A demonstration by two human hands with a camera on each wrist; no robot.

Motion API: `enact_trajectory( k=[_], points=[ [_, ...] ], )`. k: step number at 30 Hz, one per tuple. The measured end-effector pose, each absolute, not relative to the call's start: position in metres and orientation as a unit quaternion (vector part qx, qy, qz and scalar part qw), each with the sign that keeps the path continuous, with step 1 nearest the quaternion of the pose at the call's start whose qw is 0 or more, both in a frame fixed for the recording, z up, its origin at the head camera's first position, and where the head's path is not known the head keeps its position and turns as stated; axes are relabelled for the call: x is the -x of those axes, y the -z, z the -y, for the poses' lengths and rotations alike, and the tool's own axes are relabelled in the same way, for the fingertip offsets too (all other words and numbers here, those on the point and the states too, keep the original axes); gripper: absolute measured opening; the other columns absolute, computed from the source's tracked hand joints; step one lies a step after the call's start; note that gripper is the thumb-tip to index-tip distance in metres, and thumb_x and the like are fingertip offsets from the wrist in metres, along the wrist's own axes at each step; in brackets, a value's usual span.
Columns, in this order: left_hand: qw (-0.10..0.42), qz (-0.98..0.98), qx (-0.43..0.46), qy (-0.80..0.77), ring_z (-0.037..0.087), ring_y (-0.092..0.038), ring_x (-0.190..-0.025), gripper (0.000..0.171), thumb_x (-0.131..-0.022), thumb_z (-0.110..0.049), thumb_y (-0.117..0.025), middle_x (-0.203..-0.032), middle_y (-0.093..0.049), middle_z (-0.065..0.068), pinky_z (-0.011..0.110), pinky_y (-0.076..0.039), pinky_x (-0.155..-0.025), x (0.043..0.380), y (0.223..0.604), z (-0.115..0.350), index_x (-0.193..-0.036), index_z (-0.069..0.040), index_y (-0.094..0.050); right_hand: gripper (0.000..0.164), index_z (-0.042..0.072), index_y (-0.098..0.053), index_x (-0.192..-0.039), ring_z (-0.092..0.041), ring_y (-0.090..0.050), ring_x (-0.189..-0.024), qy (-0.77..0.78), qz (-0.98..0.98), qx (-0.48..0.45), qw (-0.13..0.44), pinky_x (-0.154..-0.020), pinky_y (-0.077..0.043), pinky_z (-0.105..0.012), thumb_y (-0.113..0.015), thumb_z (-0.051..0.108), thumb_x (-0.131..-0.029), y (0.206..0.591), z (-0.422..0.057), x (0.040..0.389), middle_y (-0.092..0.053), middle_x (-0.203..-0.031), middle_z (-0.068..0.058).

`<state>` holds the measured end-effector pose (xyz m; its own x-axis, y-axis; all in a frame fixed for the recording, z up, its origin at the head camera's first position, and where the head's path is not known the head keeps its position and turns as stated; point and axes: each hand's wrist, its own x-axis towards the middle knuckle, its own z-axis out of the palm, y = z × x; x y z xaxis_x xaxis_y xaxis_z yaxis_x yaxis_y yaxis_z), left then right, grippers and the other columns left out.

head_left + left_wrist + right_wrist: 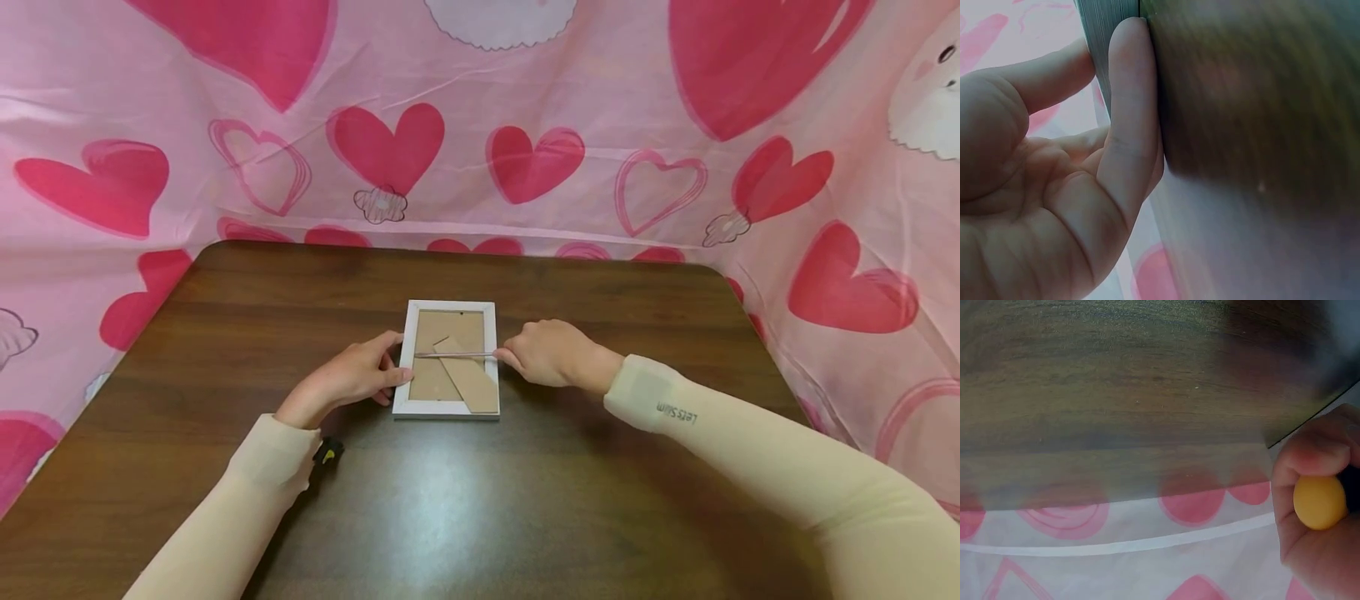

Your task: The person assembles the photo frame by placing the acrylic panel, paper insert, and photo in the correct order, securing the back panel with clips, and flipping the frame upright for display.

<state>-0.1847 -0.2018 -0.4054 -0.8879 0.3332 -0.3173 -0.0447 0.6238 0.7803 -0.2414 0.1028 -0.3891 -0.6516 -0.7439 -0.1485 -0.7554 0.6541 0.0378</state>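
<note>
A white picture frame (489, 327) lies face down, showing its brown backing board (465, 321) and a slanted cardboard stand (471, 382). My left hand (367, 369) holds the frame's left side, thumb on the border; in the left wrist view, fingers touch the frame's edge (1099, 31). My right hand (551, 353) grips a screwdriver, its thin metal shaft (459, 355) lying across the frame. The tip is at the inner left edge of the border. The handle's rounded yellow end (1319, 503) shows in the right wrist view; the fist covers most of the handle.
The frame lies on a dark brown wooden table (600, 517) with rounded far corners. Pink cloth with red hearts (536, 162) hangs behind and along both sides. A small black device (327, 452) sits at the left wrist.
</note>
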Motion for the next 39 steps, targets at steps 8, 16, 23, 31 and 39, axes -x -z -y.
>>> enact_trajectory(
  k=[8,16,23,31,39],
  points=[
    [0.227,-0.869,-0.076,-0.433,0.023,-0.063,-0.068,0.066,-0.089,-0.022,-0.069,-0.09,-0.055,0.015,0.034,-0.058,-0.063,0.182,0.412,0.201,-0.143,-0.009,-0.033,0.042,0.023,-0.05,-0.069,-0.016,-0.047,-0.058,-0.089,-0.903,0.42,0.02,-0.054,-0.044,-0.034,-0.039,0.048,-0.1,0.375,-0.111,0.242,-0.044,-0.055,0.005],
    [0.228,-0.868,-0.072,-0.435,0.022,-0.063,-0.068,0.067,-0.089,-0.021,-0.069,-0.091,-0.054,0.016,0.035,-0.058,-0.063,0.18,0.412,0.202,-0.143,-0.007,-0.032,0.043,0.022,-0.048,-0.066,-0.016,-0.048,-0.055,-0.061,-0.906,0.419,-0.006,-0.053,-0.045,-0.037,-0.041,0.047,-0.099,0.37,-0.117,0.242,-0.043,-0.053,0.006],
    [0.227,-0.864,-0.076,-0.442,0.022,-0.063,-0.07,0.067,-0.089,-0.022,-0.069,-0.091,-0.055,0.016,0.035,-0.058,-0.064,0.18,0.408,0.201,-0.143,-0.007,-0.032,0.042,0.023,-0.047,-0.065,-0.018,-0.049,-0.056,-0.058,-0.906,0.419,-0.015,-0.051,-0.044,-0.037,-0.043,0.047,-0.099,0.37,-0.111,0.239,-0.043,-0.053,0.006],
    [0.229,-0.863,-0.08,-0.443,0.023,-0.063,-0.072,0.067,-0.089,-0.022,-0.069,-0.092,-0.054,0.016,0.035,-0.058,-0.064,0.181,0.405,0.198,-0.143,-0.007,-0.032,0.041,0.024,-0.049,-0.067,-0.017,-0.048,-0.055,-0.07,-0.908,0.413,-0.015,-0.05,-0.044,-0.035,-0.041,0.049,-0.099,0.37,-0.11,0.237,-0.043,-0.053,0.007],
    [0.224,-0.866,-0.072,-0.44,0.023,-0.062,-0.071,0.066,-0.089,-0.022,-0.069,-0.091,-0.054,0.016,0.035,-0.058,-0.063,0.182,0.404,0.201,-0.143,-0.008,-0.033,0.038,0.026,-0.054,-0.07,-0.014,-0.046,-0.052,-0.069,-0.901,0.428,-0.005,-0.049,-0.042,-0.031,-0.041,0.046,-0.1,0.372,-0.105,0.237,-0.043,-0.051,0.008]
  ],
)
